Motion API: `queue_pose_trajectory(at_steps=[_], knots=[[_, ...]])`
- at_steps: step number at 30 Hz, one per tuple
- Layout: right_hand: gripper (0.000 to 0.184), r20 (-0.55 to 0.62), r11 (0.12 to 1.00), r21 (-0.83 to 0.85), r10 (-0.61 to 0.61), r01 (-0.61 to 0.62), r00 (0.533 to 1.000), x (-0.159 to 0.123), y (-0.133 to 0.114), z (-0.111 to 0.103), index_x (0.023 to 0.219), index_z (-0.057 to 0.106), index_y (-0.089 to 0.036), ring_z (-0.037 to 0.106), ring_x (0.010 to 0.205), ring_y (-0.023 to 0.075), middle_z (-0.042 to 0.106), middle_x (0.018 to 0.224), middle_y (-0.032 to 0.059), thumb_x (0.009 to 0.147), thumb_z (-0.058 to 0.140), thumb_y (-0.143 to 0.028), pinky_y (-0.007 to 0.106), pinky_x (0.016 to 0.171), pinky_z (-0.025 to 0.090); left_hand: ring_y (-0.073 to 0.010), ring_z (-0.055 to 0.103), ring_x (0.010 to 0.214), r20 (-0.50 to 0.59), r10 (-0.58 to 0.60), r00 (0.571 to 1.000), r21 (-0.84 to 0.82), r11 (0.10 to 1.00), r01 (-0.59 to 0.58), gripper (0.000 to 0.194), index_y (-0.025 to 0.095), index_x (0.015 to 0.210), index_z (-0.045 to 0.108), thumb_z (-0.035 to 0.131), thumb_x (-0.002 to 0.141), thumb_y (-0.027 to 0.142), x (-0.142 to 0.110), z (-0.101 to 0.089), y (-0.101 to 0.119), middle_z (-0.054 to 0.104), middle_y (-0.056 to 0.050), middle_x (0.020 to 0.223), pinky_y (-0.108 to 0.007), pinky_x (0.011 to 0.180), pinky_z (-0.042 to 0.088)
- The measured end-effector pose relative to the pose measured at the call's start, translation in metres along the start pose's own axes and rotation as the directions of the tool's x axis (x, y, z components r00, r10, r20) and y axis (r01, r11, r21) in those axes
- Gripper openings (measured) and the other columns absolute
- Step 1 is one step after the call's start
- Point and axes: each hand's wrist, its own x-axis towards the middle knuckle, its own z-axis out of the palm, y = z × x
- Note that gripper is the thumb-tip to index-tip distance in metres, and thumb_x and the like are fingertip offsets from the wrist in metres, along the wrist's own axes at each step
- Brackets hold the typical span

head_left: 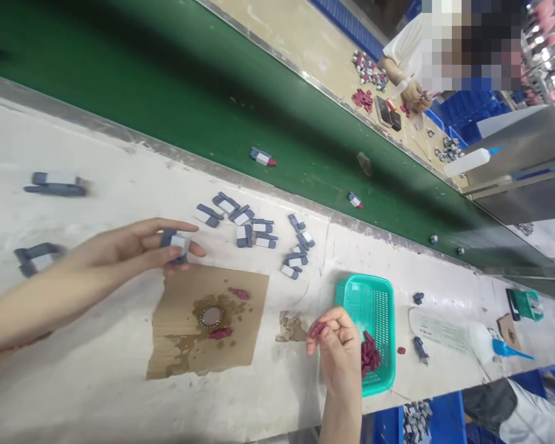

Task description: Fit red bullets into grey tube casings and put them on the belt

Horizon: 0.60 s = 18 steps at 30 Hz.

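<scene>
Your left hand grips a grey-blue piece; your right hand pinches a red piece, well right of it and nearer you; red's long axis unclear.

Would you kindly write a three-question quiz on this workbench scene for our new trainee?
1. What does the left hand hold?
a) white bottle
b) blue-grey piece with a white face
c) teal basket
2. True or false: the right hand pinches a dark red piece.
3. Fill the gap: the small round object lies on a stained sheet of brown ____.

Key: 1. b; 2. true; 3. cardboard.
</scene>
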Motion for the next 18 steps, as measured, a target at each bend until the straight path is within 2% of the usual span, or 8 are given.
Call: queue_pose_trajectory(at_steps=[2,3,6,9,11,13,16,18], knots=[[0.029,0.032,0.999,-0.023,0.044,-0.043,0.999,0.005,0.007,0.014,0.071,0.062,-0.019,0.053,0.040,0.0087,0.064,0.054,-0.0020,0.070,0.080,-0.041,0.017,0.038,0.042,-0.0226,0.071,0.086,0.091,-0.044,0.995,-0.141,0.988,0.057,0.059,0.023,0.106,0.061,0.066,0.069,0.068,-0.014,-0.001,-0.004,0.077,-0.005,0.095,-0.030,0.082,0.056],[0.029,0.053,0.997,-0.039,0.065,-0.063,0.996,0.008,0.010,0.020,0.071,0.061,-0.019,0.053,0.041,0.0084,0.064,0.054,-0.0021,0.071,0.080,-0.041,0.016,0.038,0.042,-0.0238,0.070,0.090,0.103,-0.065,0.993,-0.181,0.980,0.083,0.056,0.022,0.102,0.061,0.068,0.068,0.066,-0.021,-0.001,-0.005,0.076,-0.007,0.098,-0.030,0.085,0.055],[0.028,0.125,0.987,-0.135,0.107,-0.090,0.986,0.013,0.024,0.037,0.074,0.062,-0.019,0.056,0.044,0.0093,0.065,0.058,-0.0014,0.073,0.077,-0.042,0.018,0.042,0.047,-0.0278,0.068,0.097,0.017,-0.119,0.993,-0.211,0.970,0.120,0.051,0.021,0.093,0.062,0.071,0.065,0.062,-0.036,0.001,-0.008,0.075,-0.010,0.100,-0.033,0.086,0.055],[0.019,0.172,0.942,-0.336,0.061,0.001,0.983,0.014,0.037,0.053,0.080,0.065,-0.019,0.063,0.054,0.0127,0.069,0.066,0.0009,0.078,0.073,-0.037,0.022,0.052,0.053,-0.0291,0.069,0.095,-0.028,-0.140,0.990,-0.266,0.955,0.128,0.045,0.020,0.092,0.065,0.072,0.067,0.056,-0.046,0.006,-0.013,0.075,-0.011,0.097,-0.036,0.086,0.056],[0.009,0.264,0.862,-0.485,-0.014,0.146,0.964,0.013,0.040,0.062,0.082,0.066,-0.020,0.066,0.061,0.0144,0.071,0.071,0.0022,0.082,0.068,-0.029,0.024,0.057,0.054,-0.0289,0.069,0.094,-0.002,-0.153,0.988,-0.318,0.937,0.144,0.039,0.019,0.088,0.067,0.072,0.068,0.052,-0.050,0.009,-0.018,0.076,-0.011,0.094,-0.036,0.086,0.056],[0.004,0.417,0.751,-0.559,-0.111,0.351,0.902,0.015,0.041,0.071,0.083,0.066,-0.021,0.067,0.065,0.0160,0.072,0.075,0.0033,0.086,0.064,-0.023,0.026,0.061,0.055,-0.0287,0.069,0.093,0.036,-0.169,0.985,-0.371,0.913,0.170,0.036,0.018,0.088,0.068,0.073,0.068,0.048,-0.053,0.012,-0.024,0.076,-0.010,0.092,-0.036,0.086,0.056],[0.009,0.625,0.577,-0.514,-0.255,0.634,0.738,0.020,0.039,0.081,0.089,0.063,-0.020,0.066,0.071,0.0179,0.070,0.078,0.0053,0.091,0.056,-0.017,0.029,0.064,0.055,-0.0269,0.069,0.092,0.100,-0.161,0.982,-0.436,0.880,0.189,0.038,0.019,0.099,0.068,0.071,0.072,0.046,-0.059,0.018,-0.031,0.075,-0.009,0.095,-0.033,0.082,0.057],[0.012,0.717,0.461,-0.466,-0.303,0.755,0.628,0.025,0.039,0.086,0.094,0.062,-0.018,0.064,0.072,0.0182,0.069,0.079,0.0066,0.094,0.051,-0.013,0.030,0.064,0.055,-0.0248,0.069,0.089,0.155,-0.135,0.979,-0.450,0.872,0.191,0.041,0.020,0.109,0.065,0.067,0.077,0.045,-0.063,0.022,-0.034,0.074,-0.008,0.097,-0.031,0.078,0.057]])
